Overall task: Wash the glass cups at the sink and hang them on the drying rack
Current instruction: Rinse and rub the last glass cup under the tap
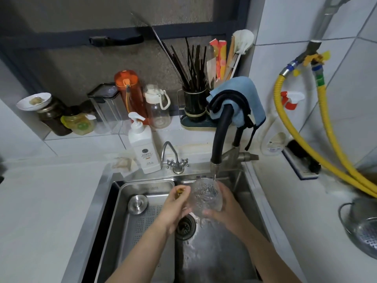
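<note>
A clear glass cup [206, 198] is tilted over the steel sink [216, 258], its mouth up under the black faucet [221, 127]. A thin stream of water runs into it. My right hand [225, 207] cups the glass from the right and below. On the cup's left side, my left hand [175, 207] is closed around a small yellow thing [180, 192], likely a sponge, mostly hidden by the fingers. No drying rack shows.
A steel drain tray [142, 217] with a round lid fills the sink's left half. A white soap pump bottle [143, 148] and a small chrome tap [173, 158] stand behind. Bottles, jars and a utensil holder [194, 105] line the ledge. Yellow hoses [318, 152] and a colander [365, 227] sit right.
</note>
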